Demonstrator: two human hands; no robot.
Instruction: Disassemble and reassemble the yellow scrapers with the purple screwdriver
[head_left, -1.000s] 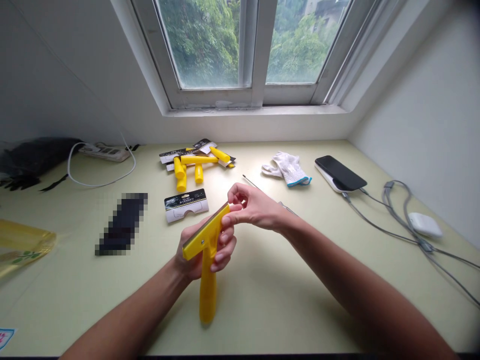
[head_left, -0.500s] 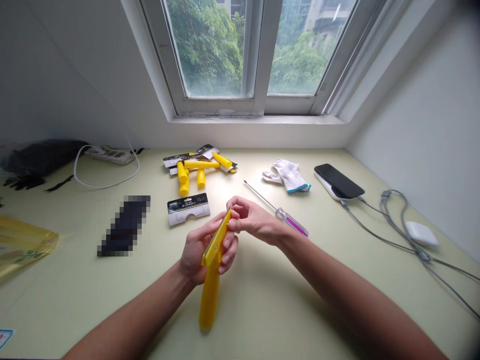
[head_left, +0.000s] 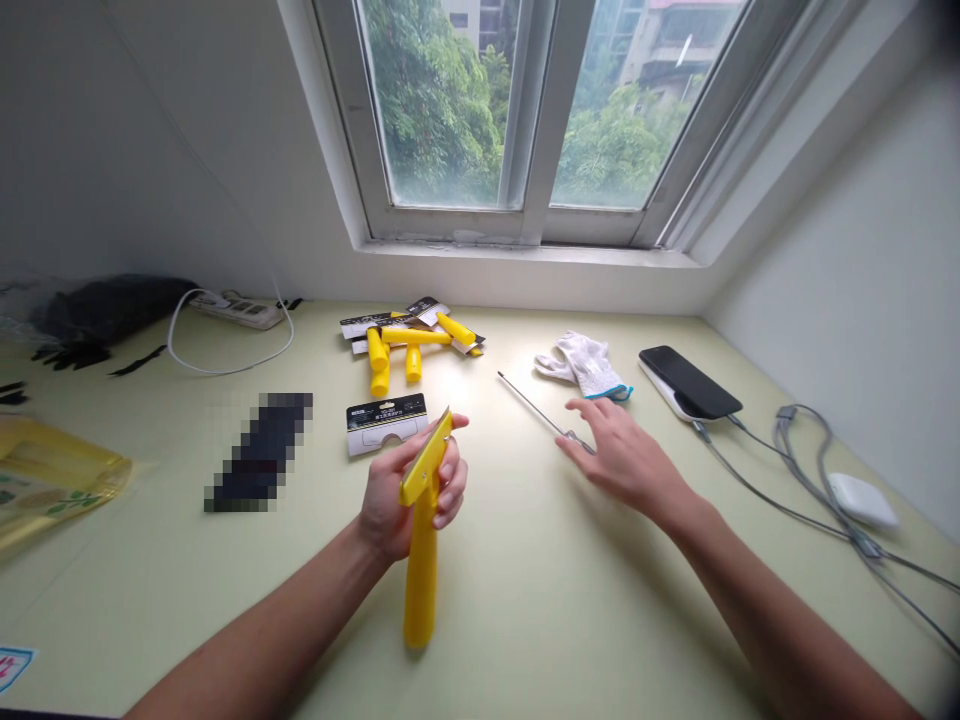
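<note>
My left hand (head_left: 386, 510) is closed around the head end of a yellow scraper (head_left: 421, 585), whose handle points down toward me. A thin metal blade edge and small screws show on its head. Over a screwdriver (head_left: 531, 403) lying on the table, my right hand (head_left: 626, 455) reaches with fingers apart. Most of the screwdriver's handle is hidden under that hand, and whether the fingers touch it I cannot tell. Just beyond my left hand lies a black and white cardboard package (head_left: 384, 420).
Several yellow scrapers (head_left: 416, 337) with cards lie piled near the window. A white glove (head_left: 589, 365) sits beyond my right hand. To the right are a phone (head_left: 690, 382), grey cables (head_left: 795, 450) and a white case (head_left: 862, 498). A yellow bag (head_left: 60, 475) is at left.
My right hand has let go of the scraper's head and moved right to the screwdriver. My left hand still holds the scraper. The camera view has shifted slightly.
</note>
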